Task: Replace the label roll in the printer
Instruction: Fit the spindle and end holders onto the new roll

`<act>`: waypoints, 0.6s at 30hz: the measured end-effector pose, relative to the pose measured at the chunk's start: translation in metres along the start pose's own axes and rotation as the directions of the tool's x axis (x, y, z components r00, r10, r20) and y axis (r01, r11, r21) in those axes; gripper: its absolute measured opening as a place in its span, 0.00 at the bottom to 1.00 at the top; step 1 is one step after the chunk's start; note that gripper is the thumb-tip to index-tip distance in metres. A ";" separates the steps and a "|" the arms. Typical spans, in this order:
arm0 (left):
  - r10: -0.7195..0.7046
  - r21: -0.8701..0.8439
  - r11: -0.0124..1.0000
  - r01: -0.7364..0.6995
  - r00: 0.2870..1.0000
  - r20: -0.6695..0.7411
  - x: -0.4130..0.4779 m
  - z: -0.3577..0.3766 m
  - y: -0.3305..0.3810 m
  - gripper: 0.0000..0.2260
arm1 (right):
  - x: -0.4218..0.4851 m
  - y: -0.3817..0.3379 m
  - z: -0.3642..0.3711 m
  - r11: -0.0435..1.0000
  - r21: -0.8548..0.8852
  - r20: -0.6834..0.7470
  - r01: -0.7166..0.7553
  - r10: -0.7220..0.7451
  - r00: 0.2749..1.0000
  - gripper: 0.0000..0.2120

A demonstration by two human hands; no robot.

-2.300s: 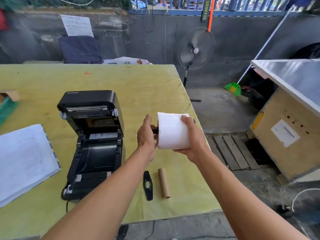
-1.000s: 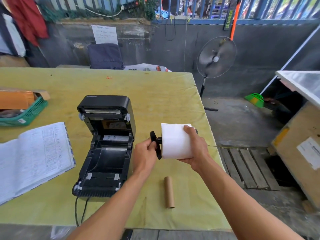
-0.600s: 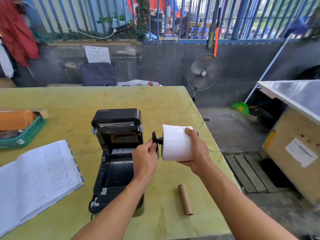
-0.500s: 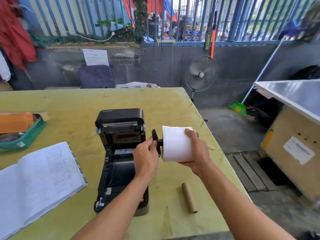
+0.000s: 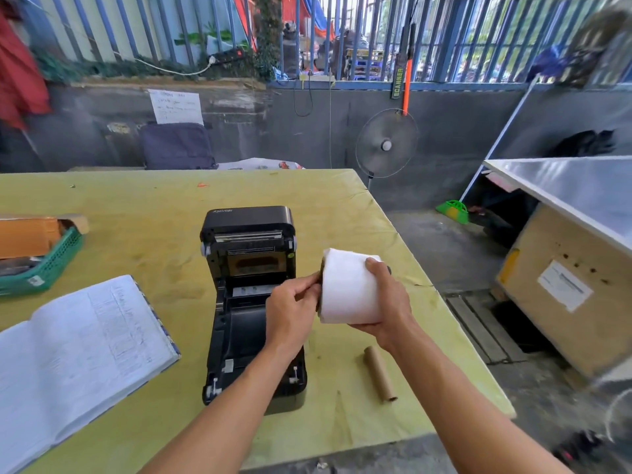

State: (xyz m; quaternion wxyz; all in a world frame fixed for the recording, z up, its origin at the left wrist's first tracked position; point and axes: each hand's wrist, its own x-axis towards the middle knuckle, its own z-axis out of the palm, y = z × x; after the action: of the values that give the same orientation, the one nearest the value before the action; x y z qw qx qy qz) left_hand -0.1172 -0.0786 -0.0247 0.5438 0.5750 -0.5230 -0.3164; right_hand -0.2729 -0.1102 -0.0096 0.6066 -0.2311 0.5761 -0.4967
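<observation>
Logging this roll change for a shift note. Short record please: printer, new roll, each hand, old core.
printer: black printer, lid open
new roll: label roll, white, held right of the printer
right: right hand grips the label roll
left: left hand pinches the dark end piece on the roll
old core: cardboard core lying on the table

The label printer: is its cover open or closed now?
Open. The cover stands tipped back, and the roll bay below it lies exposed, no roll visible.
</observation>
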 end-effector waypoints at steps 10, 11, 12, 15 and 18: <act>-0.113 -0.047 0.993 0.112 0.993 -0.018 0.003 0.029 0.030 0.24 | 0.015 -0.019 -0.009 0.999 -0.043 0.029 0.029 -0.028 0.999 0.33; -0.117 -0.029 0.993 0.116 0.993 -0.034 0.005 0.032 0.033 0.22 | 0.017 -0.022 -0.009 0.997 -0.059 0.038 0.039 -0.037 0.999 0.34; -0.118 -0.035 0.993 0.116 0.992 -0.039 0.007 0.034 0.035 0.18 | 0.019 -0.024 -0.011 0.996 -0.074 0.046 0.049 -0.046 0.998 0.34; -0.116 -0.057 0.992 0.114 0.993 -0.036 0.008 0.042 0.041 0.11 | 0.022 -0.030 -0.016 0.992 -0.099 0.077 0.074 -0.067 0.995 0.35; -0.121 -0.100 0.988 0.114 0.990 -0.077 0.006 0.048 0.046 0.11 | 0.026 -0.032 -0.019 0.988 -0.110 0.090 0.104 -0.094 0.991 0.34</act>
State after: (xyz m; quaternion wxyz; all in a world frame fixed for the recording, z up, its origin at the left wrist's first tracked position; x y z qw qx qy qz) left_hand -0.1725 -0.0922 0.0102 0.5723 0.5908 -0.4495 -0.3485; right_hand -0.3051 -0.1402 0.0014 0.5907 -0.3148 0.5653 -0.4822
